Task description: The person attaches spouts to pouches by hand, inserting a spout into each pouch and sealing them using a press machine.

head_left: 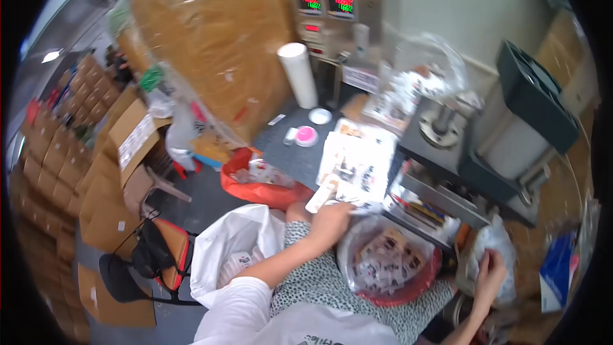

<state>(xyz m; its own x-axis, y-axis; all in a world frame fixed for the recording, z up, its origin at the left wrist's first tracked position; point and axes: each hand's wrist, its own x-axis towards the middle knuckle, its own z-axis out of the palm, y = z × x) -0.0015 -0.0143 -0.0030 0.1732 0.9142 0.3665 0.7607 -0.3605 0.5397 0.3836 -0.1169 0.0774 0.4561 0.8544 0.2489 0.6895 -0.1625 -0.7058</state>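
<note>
My left hand (331, 222) is closed on a small whitish packet (322, 194) at the near edge of the worktop. Just beyond it lies a pile of flat printed white packets (359, 160). My right hand (490, 273) is at the right, fingers bent together against a pale plastic bag (504, 252); what they pinch is too small to make out. Between my arms, a red tub (434, 268) lined with clear plastic rests at my lap, with several printed packets (391, 259) inside.
A grey press-like machine (504, 134) stands right of the pile, below a control box (389, 9) with lit displays. A white cylinder (298, 75) and a pink round lid (306, 136) are on the worktop. At left are a red bag (265, 195), a white sack (207, 249) and stacked cartons (57, 160).
</note>
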